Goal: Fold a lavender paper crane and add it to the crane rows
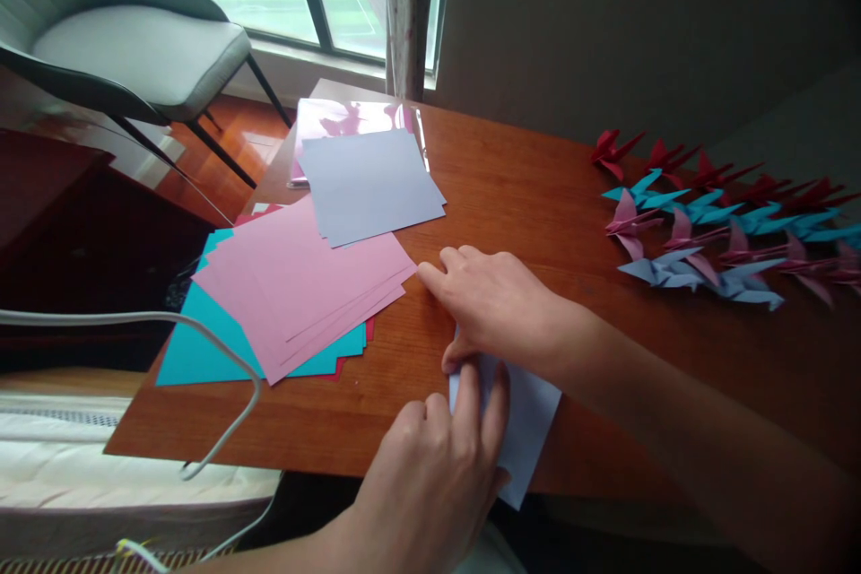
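A pale grey-blue sheet of origami paper (pixel 528 417) lies partly folded on the table near its front edge. My left hand (pixel 437 457) has bent fingers pressing on its left side, with the thumb by the near edge. From the right, my right hand (pixel 494 300) reaches over the far end of the sheet. Its thumb presses at the paper's far left corner, close to my left fingertips, and its other fingers curl toward the tabletop. Both hands and the right forearm cover much of the sheet, so the fold is mostly hidden.
Pink paper (pixel 316 278), turquoise paper (pixel 195 345) and grey-blue paper (pixel 373 188) lie fanned at left, near a shiny plastic packet (pixel 350 117). Folded cranes in red, turquoise (pixel 706 208), pink and grey-blue (pixel 663 269) stand in rows at right. A white cable (pixel 252 368) loops across the left.
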`<state>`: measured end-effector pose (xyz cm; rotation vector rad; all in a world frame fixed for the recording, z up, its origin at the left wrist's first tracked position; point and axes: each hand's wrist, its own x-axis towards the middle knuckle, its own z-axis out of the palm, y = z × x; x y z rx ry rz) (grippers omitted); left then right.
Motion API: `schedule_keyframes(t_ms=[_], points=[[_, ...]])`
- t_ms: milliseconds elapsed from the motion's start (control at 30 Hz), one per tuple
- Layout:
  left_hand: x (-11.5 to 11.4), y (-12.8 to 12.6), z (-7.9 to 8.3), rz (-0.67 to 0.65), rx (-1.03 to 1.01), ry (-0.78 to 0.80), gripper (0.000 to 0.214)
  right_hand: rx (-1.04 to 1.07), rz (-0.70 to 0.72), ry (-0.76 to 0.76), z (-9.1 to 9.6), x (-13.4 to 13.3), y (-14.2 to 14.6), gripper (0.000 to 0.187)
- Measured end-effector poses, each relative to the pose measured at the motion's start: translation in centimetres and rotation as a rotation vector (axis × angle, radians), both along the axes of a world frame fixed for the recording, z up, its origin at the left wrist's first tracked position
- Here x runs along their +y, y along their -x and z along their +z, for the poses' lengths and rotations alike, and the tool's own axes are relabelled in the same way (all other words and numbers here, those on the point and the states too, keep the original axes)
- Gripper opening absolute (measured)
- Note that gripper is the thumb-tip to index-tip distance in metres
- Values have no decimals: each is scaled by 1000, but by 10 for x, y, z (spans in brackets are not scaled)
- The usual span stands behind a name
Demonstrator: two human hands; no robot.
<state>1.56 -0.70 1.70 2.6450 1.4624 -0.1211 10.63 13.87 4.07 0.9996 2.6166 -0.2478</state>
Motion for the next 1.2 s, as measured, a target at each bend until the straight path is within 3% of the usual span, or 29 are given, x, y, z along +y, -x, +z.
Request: schedule_keyframes(t_ms=[200, 400, 500, 567, 633, 767, 867, 1033, 1200], points=[[-1, 0, -1, -25, 14, 12, 75, 34, 51, 18, -4, 19, -10, 64], [-1, 1, 0, -46, 26, 86, 74, 40, -71, 26, -4, 47, -26, 58], [3, 5, 0, -52, 27, 92, 68, 50, -185, 13, -7, 56, -45, 40], [7, 10, -2, -54, -1, 104, 64, 112, -308, -133, -14, 56, -63, 19], [11, 18, -5, -43, -61, 119, 60, 200, -410, -272, -24, 49, -81, 12], [13, 35, -16, -25, -252, 88, 54, 495, -449, -110, -42, 10, -107, 12], [15, 43, -26, 57, -410, -15, 47, 682, -540, -7, -45, -27, -113, 13], [23, 47, -35, 178, -556, -50, 43, 763, -702, 95, -44, -75, -112, 16], [24, 54, -27, 264, -678, 79, 44, 815, -769, 9, -50, -95, -109, 15]])
